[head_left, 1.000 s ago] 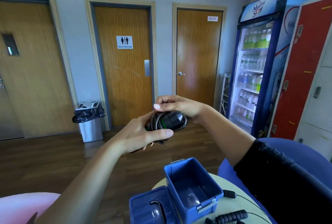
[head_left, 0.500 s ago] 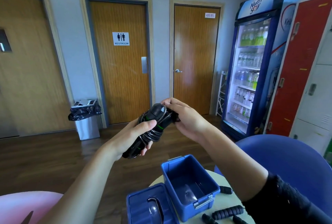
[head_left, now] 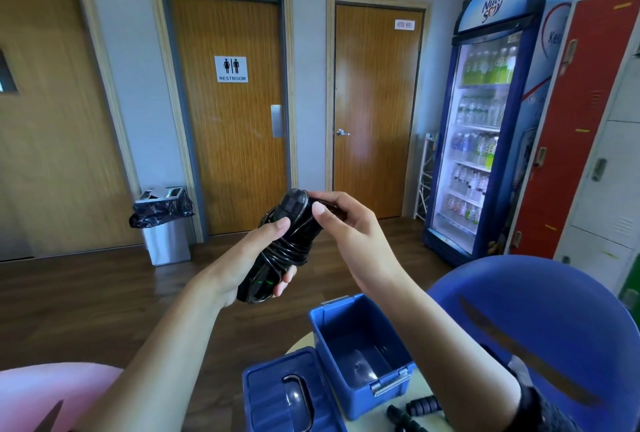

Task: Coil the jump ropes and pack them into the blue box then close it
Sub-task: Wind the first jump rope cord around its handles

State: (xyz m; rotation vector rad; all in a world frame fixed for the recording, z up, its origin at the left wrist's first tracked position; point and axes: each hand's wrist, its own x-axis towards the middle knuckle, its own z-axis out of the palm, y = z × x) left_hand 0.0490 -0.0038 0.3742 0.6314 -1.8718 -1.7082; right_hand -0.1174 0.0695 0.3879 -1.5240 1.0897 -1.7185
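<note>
A black jump rope [head_left: 289, 244] with green marks is held up in front of me, its cord wound round the two handles. My left hand [head_left: 252, 258] grips the lower part of the bundle. My right hand [head_left: 343, 220] pinches the top end near the handle cap. Below stands the open blue box [head_left: 360, 352], with nothing inside, and its lid [head_left: 287, 393] with a handle lies beside it on the left. A second rope's black handles [head_left: 420, 409] lie on the table by the box.
A small round table [head_left: 301, 345] holds the box. A blue chair [head_left: 540, 321] stands to the right and a pink seat [head_left: 52, 386] at bottom left. Doors, a bin [head_left: 166, 224], a drinks fridge [head_left: 485, 120] and lockers line the room.
The bundle has turned from end-on to tilted upright, and both hands have dropped a little and to the right. My right hand has shifted to the top end.
</note>
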